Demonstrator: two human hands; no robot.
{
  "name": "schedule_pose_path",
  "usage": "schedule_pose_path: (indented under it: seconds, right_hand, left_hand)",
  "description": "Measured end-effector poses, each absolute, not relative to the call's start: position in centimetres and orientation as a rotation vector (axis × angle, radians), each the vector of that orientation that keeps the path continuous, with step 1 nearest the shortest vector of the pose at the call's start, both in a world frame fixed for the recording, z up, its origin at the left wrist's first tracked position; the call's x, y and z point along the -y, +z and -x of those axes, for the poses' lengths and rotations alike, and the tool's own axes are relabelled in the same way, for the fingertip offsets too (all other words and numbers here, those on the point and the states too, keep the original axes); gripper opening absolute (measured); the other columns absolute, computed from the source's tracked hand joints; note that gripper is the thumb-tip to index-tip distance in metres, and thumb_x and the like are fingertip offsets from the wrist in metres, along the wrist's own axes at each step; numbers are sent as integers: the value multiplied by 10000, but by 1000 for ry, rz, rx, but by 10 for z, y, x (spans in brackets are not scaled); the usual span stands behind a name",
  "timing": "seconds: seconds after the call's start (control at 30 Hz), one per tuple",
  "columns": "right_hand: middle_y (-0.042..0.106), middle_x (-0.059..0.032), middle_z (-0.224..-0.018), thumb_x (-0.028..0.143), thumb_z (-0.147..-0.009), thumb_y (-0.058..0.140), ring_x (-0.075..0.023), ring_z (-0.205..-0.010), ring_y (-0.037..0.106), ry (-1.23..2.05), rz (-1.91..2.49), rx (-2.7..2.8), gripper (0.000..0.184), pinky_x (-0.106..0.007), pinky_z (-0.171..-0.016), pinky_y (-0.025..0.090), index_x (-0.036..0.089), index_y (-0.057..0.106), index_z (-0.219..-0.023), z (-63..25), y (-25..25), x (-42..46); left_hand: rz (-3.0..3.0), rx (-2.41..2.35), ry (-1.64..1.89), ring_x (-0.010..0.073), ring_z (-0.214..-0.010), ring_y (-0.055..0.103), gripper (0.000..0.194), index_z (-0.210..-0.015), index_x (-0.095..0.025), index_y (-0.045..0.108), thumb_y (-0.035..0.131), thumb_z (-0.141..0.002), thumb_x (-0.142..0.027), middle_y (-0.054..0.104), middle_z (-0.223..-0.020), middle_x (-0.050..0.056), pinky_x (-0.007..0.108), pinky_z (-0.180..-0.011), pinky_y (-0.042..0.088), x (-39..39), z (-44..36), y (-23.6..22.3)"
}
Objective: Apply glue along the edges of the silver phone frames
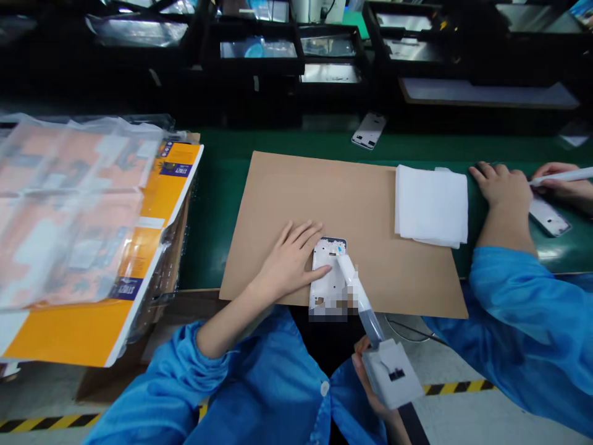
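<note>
Two grips: left grip [291,258] is flat with fingers spread, its thumb over the phone panel [319,289]; right grip [365,376] is clamped on the white device [399,378].
Phone panel: lies on the brown cardboard [287,191], at its near edge.
White device: narrow end is above the panel; I cannot tell if they touch.
Brown cardboard: rests on the green surface [208,191], carrying a folded white cloth [430,207] at right.
</note>
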State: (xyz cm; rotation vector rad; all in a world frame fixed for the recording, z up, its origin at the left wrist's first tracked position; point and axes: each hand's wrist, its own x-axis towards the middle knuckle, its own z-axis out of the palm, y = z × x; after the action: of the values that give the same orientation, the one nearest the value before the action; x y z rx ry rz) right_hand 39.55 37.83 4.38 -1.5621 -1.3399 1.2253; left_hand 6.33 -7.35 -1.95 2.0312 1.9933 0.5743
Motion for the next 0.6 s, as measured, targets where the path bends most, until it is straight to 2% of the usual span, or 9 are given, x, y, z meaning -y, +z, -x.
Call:
schedule_pose_path:
  seconds: [0.07,0.13,0.37,0.53,0.6]
  right_hand:
    - [405,-263,-1706,-60,-743,497,208,-1198,615,1141,1508,1604,424,14,-754,-68,-14,839,-989,-399,40,-384]
    - [404,-282,-1693,-54,-752,522,218,-1135,623,1046,1482,1778,450,3,-742,-101,7,854,-1051,-403,37,-388]
    - [371,-257,-1718,-57,-773,506,195,-1204,623,1085,1484,1729,458,-2,-761,-118,38,862,-1044,-404,37,-383]
    - [400,-247,-1694,-68,-766,524,100,-1391,590,1087,1484,1690,435,16,-771,-79,26,857,-1029,-401,40,-380]
    - [422,-247,-1682,-101,-745,524,96,-1385,596,1131,1464,1596,430,23,-778,-62,11,848,-1004,-400,41,-379]
  left_hand:
    - [-2033,-1997,580,339,-1778,379,809,-1782,-218,485,502,-1176,-753,480,-1867,126,610,-1511,136,74,-65,-19]
    - [-2038,-1994,583,340,-1777,381,801,-1782,-223,487,500,-1177,-749,485,-1865,122,607,-1512,134,75,-65,-18]
    - [-2047,-1997,592,327,-1783,373,796,-1783,-217,481,487,-1185,-742,477,-1871,111,585,-1516,127,76,-65,-18]
    - [-2056,-2006,574,321,-1783,371,801,-1761,-190,505,453,-1193,-753,476,-1871,110,575,-1519,115,76,-66,-18]
    - [-2057,-2007,575,323,-1785,366,800,-1762,-198,506,449,-1193,-756,475,-1872,107,583,-1518,114,75,-66,-19]
